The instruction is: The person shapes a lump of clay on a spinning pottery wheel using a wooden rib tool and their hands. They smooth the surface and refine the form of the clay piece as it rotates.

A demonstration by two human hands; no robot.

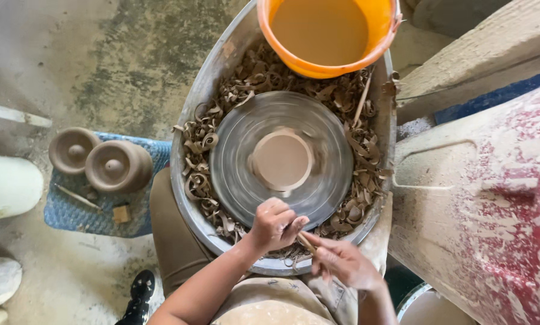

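A flat round clay piece [280, 159] sits centred on the grey potter's wheel [234, 162], which looks blurred as if spinning. My left hand [274, 224] is curled at the wheel's near edge, and my right hand [344, 262] is just beside it. Between them they hold a thin wooden tool [306, 242], each hand gripping one end. Neither hand touches the clay piece.
A metal basin [197, 96] around the wheel is full of curled clay trimmings [199, 180]. An orange bucket [324, 36] of muddy water sits on its far rim. Two clay pots [101, 159] rest on a blue mat [77, 216] at left. A red-stained surface [493, 210] stands at right.
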